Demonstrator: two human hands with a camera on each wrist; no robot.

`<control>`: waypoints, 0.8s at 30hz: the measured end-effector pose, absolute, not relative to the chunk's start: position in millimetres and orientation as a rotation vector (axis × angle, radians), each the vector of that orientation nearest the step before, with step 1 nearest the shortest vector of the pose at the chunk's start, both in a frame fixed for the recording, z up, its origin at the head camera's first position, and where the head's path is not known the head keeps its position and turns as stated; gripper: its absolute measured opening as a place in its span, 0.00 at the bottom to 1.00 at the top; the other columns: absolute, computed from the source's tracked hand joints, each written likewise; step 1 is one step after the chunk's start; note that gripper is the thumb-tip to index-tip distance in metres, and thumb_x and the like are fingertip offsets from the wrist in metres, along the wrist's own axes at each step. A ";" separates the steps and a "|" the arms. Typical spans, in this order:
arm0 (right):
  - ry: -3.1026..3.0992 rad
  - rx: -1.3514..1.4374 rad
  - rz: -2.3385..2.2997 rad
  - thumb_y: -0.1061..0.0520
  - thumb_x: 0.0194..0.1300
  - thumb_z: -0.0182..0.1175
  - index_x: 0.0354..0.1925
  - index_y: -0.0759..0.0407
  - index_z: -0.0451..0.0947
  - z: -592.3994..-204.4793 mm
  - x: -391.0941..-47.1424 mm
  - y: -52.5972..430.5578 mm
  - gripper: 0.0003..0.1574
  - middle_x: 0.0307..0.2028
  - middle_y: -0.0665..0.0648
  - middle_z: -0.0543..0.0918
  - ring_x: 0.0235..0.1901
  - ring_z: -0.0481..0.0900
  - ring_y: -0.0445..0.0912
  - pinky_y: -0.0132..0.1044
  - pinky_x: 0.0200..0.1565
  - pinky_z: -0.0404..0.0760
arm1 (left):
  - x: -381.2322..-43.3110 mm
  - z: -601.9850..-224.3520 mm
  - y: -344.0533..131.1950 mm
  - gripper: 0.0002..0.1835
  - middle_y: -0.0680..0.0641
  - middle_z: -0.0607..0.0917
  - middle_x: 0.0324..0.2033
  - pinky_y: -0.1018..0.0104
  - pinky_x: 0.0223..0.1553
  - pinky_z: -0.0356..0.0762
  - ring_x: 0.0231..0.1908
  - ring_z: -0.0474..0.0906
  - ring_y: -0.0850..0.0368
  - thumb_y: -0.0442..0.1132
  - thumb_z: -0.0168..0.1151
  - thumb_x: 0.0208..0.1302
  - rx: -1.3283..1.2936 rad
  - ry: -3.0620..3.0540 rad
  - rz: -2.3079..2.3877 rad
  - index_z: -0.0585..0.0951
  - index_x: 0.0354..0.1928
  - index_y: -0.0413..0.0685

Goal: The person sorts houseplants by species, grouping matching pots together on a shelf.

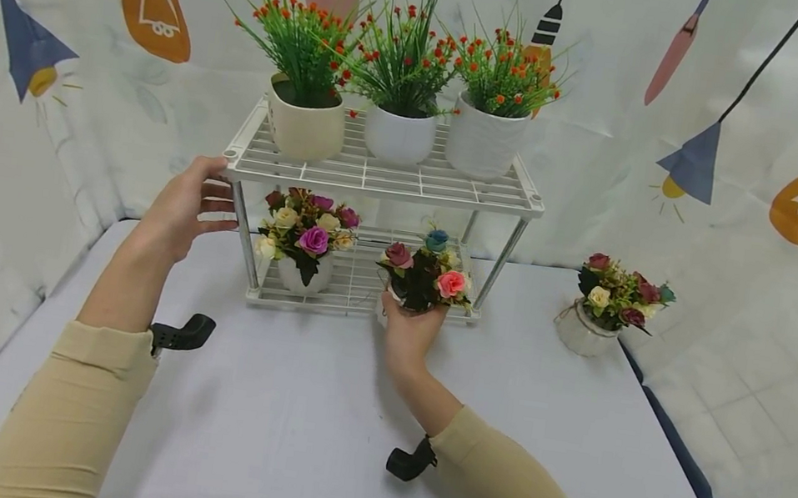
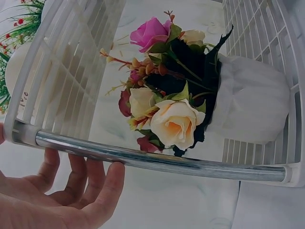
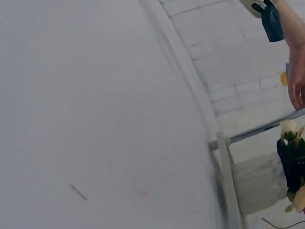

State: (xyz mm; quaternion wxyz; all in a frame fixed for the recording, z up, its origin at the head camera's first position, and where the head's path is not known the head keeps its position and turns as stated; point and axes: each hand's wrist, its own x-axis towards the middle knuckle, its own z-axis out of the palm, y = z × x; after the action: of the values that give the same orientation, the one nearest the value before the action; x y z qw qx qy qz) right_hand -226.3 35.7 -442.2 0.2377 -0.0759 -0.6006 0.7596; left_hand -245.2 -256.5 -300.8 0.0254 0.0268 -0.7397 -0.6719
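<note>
My left hand [image 1: 186, 200] is at the left end of a white two-tier rack [image 1: 383, 194], its fingertips against the metal post [image 2: 157, 167] below the upper shelf. With my right hand [image 1: 411, 339] I grip a small pot of artificial roses [image 1: 451, 284], pink, dusky red and blue, at the front right of the lower shelf; the hand covers most of the pot. A white pot of purple and cream roses [image 1: 305, 272] stands on the lower shelf's left side. The right wrist view leaves out my right hand and shows the left hand [image 3: 297, 71] beyond the rack.
On the upper shelf stand three pots of grass with small red-orange flowers: a cream pot [image 1: 305, 127] and two white pots [image 1: 400, 138]. Another rose pot [image 1: 586, 333], tied with twine, is near the right edge of the white-covered table [image 1: 256, 415]. A printed curtain hangs behind.
</note>
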 end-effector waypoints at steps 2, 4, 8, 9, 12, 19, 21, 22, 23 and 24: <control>-1.698 -0.205 2.030 0.69 0.54 0.77 0.73 0.61 0.54 -444.4 -232.3 27.8 0.57 0.69 0.59 0.68 0.69 0.68 0.49 0.40 0.70 0.66 | -245.1 -300.9 -256.1 0.28 0.44 0.72 0.53 0.64 0.45 0.82 0.51 0.72 0.53 0.68 0.44 0.75 0.074 -2.300 -2.061 0.72 0.55 0.51; -1.759 -0.214 1.971 0.67 0.53 0.78 0.73 0.61 0.56 -446.4 -238.3 20.6 0.57 0.68 0.58 0.69 0.68 0.68 0.48 0.39 0.70 0.65 | -244.9 -300.9 -255.7 0.29 0.44 0.72 0.53 0.64 0.46 0.81 0.51 0.72 0.53 0.68 0.43 0.75 0.067 -2.312 -2.046 0.72 0.55 0.52; -1.846 -0.237 1.898 0.65 0.53 0.79 0.72 0.62 0.59 -449.6 -249.7 7.4 0.55 0.65 0.59 0.72 0.66 0.70 0.49 0.38 0.69 0.66 | -245.1 -300.4 -255.1 0.28 0.45 0.72 0.53 0.64 0.46 0.81 0.51 0.72 0.53 0.68 0.43 0.75 0.064 -2.320 -2.036 0.72 0.55 0.52; -1.860 -0.241 1.882 0.64 0.53 0.80 0.71 0.62 0.59 -450.2 -252.7 4.4 0.55 0.65 0.59 0.73 0.66 0.71 0.50 0.38 0.69 0.67 | -245.0 -300.4 -255.0 0.28 0.45 0.72 0.53 0.64 0.46 0.81 0.51 0.72 0.53 0.68 0.43 0.75 0.065 -2.322 -2.032 0.72 0.55 0.52; -1.893 -0.244 1.826 0.63 0.52 0.81 0.70 0.62 0.61 -452.4 -262.0 -3.5 0.54 0.64 0.59 0.74 0.65 0.72 0.50 0.39 0.68 0.67 | -244.8 -300.3 -254.7 0.28 0.47 0.72 0.52 0.64 0.46 0.81 0.51 0.72 0.53 0.68 0.43 0.75 0.066 -2.325 -2.024 0.72 0.55 0.53; -1.950 -0.282 1.695 0.59 0.50 0.82 0.68 0.62 0.64 -458.4 -278.0 -16.1 0.53 0.61 0.59 0.76 0.64 0.72 0.53 0.41 0.70 0.65 | -244.5 -300.7 -253.7 0.27 0.46 0.73 0.51 0.64 0.45 0.81 0.50 0.73 0.53 0.67 0.44 0.76 0.072 -2.308 -2.041 0.73 0.54 0.52; -1.966 -0.279 1.682 0.59 0.50 0.82 0.68 0.62 0.64 -458.4 -281.1 -17.2 0.53 0.60 0.60 0.76 0.64 0.73 0.53 0.42 0.70 0.65 | -244.5 -301.1 -253.6 0.27 0.46 0.73 0.51 0.63 0.45 0.81 0.50 0.73 0.53 0.67 0.43 0.76 0.075 -2.310 -2.035 0.72 0.54 0.53; -1.980 -0.284 1.675 0.58 0.51 0.83 0.68 0.62 0.64 -458.0 -282.4 -17.4 0.54 0.61 0.60 0.76 0.64 0.73 0.54 0.42 0.70 0.65 | -244.5 -301.4 -253.6 0.27 0.46 0.73 0.52 0.63 0.46 0.81 0.51 0.73 0.53 0.67 0.43 0.76 0.076 -2.315 -2.027 0.72 0.54 0.53; -2.002 -0.291 1.668 0.56 0.51 0.83 0.69 0.62 0.64 -457.6 -283.5 -17.4 0.54 0.61 0.60 0.76 0.64 0.73 0.54 0.42 0.70 0.65 | -244.9 -301.6 -253.9 0.27 0.46 0.73 0.52 0.63 0.46 0.81 0.51 0.73 0.53 0.67 0.43 0.76 0.079 -2.315 -2.028 0.72 0.54 0.53; -2.019 -0.297 1.664 0.55 0.51 0.83 0.69 0.62 0.64 -457.3 -284.6 -17.3 0.55 0.61 0.60 0.76 0.64 0.72 0.54 0.43 0.70 0.65 | -245.1 -301.8 -254.2 0.27 0.47 0.73 0.51 0.63 0.46 0.81 0.51 0.72 0.53 0.68 0.43 0.76 0.081 -2.318 -2.023 0.72 0.54 0.53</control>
State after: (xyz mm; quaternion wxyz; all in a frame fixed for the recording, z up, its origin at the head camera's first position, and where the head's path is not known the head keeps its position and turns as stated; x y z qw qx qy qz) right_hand -284.6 -17.3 -457.3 0.2514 -0.1090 -0.7422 0.6115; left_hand -245.1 -254.2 -301.8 0.0320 0.0264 -0.7528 -0.6570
